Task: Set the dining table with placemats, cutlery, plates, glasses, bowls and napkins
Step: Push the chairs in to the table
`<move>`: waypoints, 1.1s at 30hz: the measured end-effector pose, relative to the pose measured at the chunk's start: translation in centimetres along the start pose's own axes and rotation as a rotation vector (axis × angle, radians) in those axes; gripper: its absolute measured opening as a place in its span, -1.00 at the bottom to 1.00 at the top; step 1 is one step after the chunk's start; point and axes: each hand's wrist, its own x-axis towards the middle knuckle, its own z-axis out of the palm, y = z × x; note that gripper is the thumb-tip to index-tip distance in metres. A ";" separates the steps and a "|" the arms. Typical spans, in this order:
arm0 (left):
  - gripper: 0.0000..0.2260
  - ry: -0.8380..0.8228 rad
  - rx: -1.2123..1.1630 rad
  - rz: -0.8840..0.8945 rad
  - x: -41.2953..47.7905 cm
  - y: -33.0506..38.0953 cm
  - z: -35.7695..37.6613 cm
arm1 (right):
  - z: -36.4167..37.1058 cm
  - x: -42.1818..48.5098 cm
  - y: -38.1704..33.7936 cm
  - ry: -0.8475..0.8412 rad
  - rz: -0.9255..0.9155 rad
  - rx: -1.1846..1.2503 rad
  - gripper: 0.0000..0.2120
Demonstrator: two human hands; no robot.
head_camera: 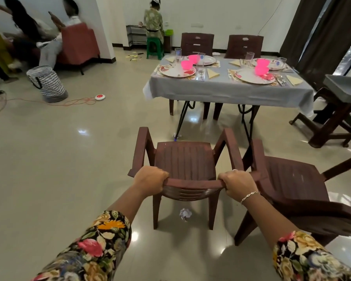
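Head, left grip (150,177), right grip (238,183) clasping chair (186,159)

**Bright room, glossy floor, warped edges**

Even, bright light all round, and the left grip (150,178) and right grip (238,183) come through crisp on the chair (186,163) back. Below them, only a faint, soft shadow under the seat. White glare spots dot the glossy floor (49,159) ahead of and beneath the grips. Far beyond the left grip, the people (38,31) smear with motion blur. Out past the right grip, the curtains (336,33) lean and stretch: wide-angle warp.
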 end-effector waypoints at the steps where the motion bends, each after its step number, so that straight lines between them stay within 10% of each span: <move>1: -0.79 -0.001 0.003 0.003 0.8 -0.7 0.0 | 0.0 0.9 0.1 -0.003 0.010 0.006 -0.77; 33: -0.85 0.027 -0.036 0.137 23.6 -16.6 0.4 | 0.4 25.4 4.6 0.258 0.047 0.051 -0.64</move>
